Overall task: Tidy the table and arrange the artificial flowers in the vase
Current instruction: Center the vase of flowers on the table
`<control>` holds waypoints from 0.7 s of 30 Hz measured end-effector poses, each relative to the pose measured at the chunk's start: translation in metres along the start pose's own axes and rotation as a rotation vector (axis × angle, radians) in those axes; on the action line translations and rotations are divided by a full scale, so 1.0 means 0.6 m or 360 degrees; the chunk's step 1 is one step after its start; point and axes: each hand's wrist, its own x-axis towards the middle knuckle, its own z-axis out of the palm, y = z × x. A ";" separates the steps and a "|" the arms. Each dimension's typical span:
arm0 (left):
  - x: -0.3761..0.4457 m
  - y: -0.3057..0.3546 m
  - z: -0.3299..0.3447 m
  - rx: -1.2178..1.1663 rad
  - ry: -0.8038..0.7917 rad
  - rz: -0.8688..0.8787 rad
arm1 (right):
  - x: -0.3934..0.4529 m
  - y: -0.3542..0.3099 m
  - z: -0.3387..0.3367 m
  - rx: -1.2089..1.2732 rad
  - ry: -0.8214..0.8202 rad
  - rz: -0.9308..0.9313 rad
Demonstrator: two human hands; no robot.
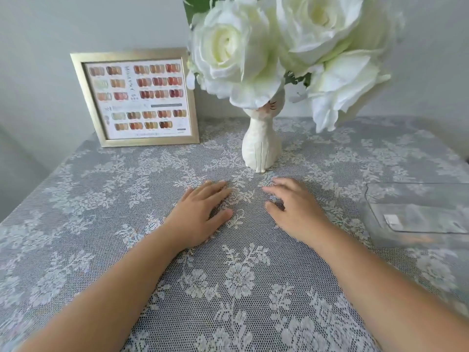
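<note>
Your two forearms reached in from the near edge across the lace tablecloth (238, 288) that covered the surface. Your left hand (200, 212) lay flat, palm down, fingers extended and close together, holding nothing. Your right hand (294, 209) rested beside it, apart from it, fingers loosely spread and slightly curled, the fingertips touching the cloth; it also held nothing. A strip of bare cloth lay between the two hands.

To your right, near the edge of view, a clear plastic tray (416, 214) sat on the cloth, well apart from your right hand. Its contents could not be made out.

Just beyond your fingertips stood the white cat-shaped vase (261, 146), upright. The artificial flowers (291, 47), large white roses, were already seated in it and spread above it. Further back and to the left, a gold picture frame (134, 97) holding a colour swatch chart leaned against the wall.

Judged from this layout, the flower step appeared complete and you were smoothing the cloth. The next move likely called for dealing with the tray, or sweeping both palms outward without nudging the vase.
</note>
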 end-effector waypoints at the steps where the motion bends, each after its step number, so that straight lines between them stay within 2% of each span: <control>1: -0.001 0.001 0.000 -0.0005 0.0004 -0.0002 | 0.000 0.002 0.000 0.0016 -0.0002 0.0007; 5: -0.003 0.007 -0.005 -0.0039 -0.0033 -0.0035 | 0.002 0.002 -0.004 0.0171 0.0057 0.0002; 9: 0.006 0.013 -0.031 -0.0129 -0.0183 -0.0073 | 0.015 -0.009 -0.024 0.0549 0.0292 0.0085; 12: 0.030 0.023 -0.057 -0.0261 -0.0188 -0.0055 | 0.038 -0.013 -0.040 0.0716 0.0379 0.0112; 14: 0.060 0.031 -0.069 -0.0395 -0.0118 -0.0082 | 0.062 -0.012 -0.046 0.0749 0.0412 0.0175; 18: 0.126 0.049 -0.076 -0.1060 0.0189 -0.0317 | 0.111 -0.005 -0.052 0.0801 0.0446 0.0334; 21: 0.156 0.059 -0.065 -0.1192 0.0427 -0.0365 | 0.126 0.003 -0.039 0.0803 0.0398 0.0378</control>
